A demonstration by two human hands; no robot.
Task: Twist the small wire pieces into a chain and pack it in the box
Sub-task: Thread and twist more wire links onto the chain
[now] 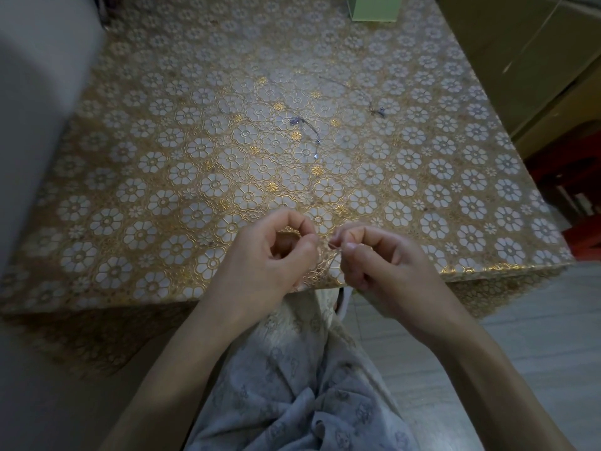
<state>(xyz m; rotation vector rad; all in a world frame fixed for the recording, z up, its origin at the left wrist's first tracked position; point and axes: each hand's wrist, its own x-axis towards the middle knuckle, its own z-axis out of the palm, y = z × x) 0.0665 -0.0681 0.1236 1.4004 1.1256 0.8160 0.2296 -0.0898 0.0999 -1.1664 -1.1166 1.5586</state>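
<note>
Gold-and-white flower-patterned cloth [182, 177] covers the desk [507, 266] from edge to edge. Both hands sit close together at the near edge of the desk, toward 6 o'clock of the desk surface. Left hand [270, 255] has its fingers curled, thumb and forefinger closed together at the tip; whether wire lies between them cannot be told. Right hand [374, 258] has its fingers curled as well, thumb and forefinger pinching a thin wire piece [335, 247] that shows in the small gap between the two hands. The hands nearly touch at the fingertips, the wire spanning between them.

Further out on the desk, near the centre, lies a short length of chain [309, 130] with a small purple cluster at its 9 o'clock end and a tiny pale bead just beyond its 6 o'clock end. A second, fainter strand [354, 92] lies toward 2 o'clock of the first, ending in a small dark cluster at its 4 o'clock end. The two strands lie apart from each other and well apart from the hands.

Pale green box [374, 8] stands at the far edge of the desk, toward 12 o'clock, partly cut off by the frame.

Below the hands, patterned grey fabric [292, 385] covers the person's lap. Pale floor [520, 320] shows at 4 o'clock
</note>
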